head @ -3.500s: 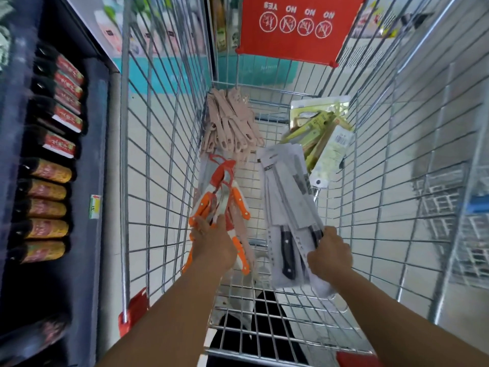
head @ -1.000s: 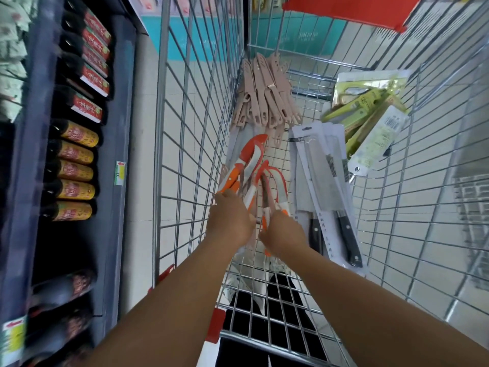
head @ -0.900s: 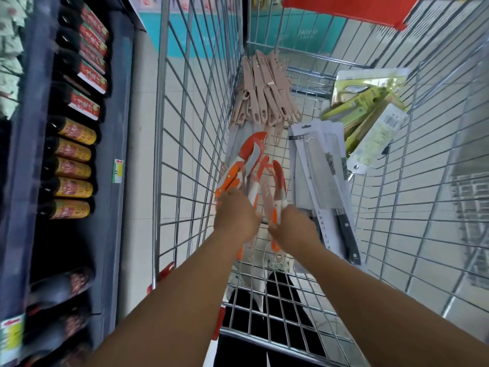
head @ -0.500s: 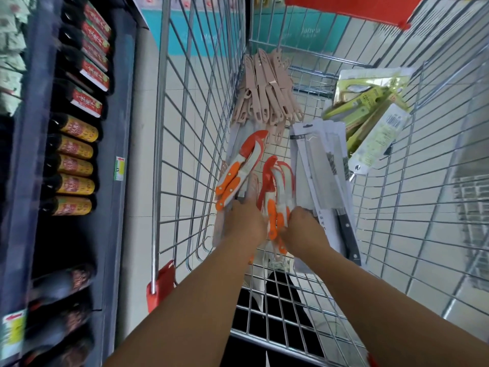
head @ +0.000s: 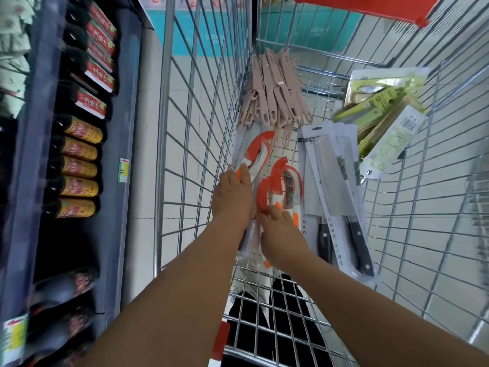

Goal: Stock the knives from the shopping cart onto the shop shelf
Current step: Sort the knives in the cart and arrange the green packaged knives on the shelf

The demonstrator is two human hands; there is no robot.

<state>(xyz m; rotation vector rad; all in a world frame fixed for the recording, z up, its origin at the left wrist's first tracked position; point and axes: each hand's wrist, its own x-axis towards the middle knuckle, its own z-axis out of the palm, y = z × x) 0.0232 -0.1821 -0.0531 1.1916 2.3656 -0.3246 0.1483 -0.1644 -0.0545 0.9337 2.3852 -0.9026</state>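
Observation:
Both my hands reach into the wire shopping cart (head: 185,133). My left hand (head: 232,197) lies with fairly straight fingers on the orange handle of a packaged orange-and-white knife (head: 258,154) by the cart's left wall. My right hand (head: 280,231), just to the right, curls its fingers round the handles of a small bunch of orange knives (head: 280,176). Beyond them lies a heap of beige sheathed knives (head: 275,94). Carded cleavers with black handles (head: 336,186) lie at my right hand's side. Green knife packs (head: 383,109) lean in the far right corner.
A dark shop shelf (head: 124,102) runs along the left of the cart, holding rows of dark bottles with red and yellow labels (head: 79,168). The cart's red flap (head: 370,6) hangs at the top. Tiled floor shows through the wires.
My right hand left the cleaver pack and came over to the orange knives beside my left hand. The orange knives have been split into two lots, one under each hand.

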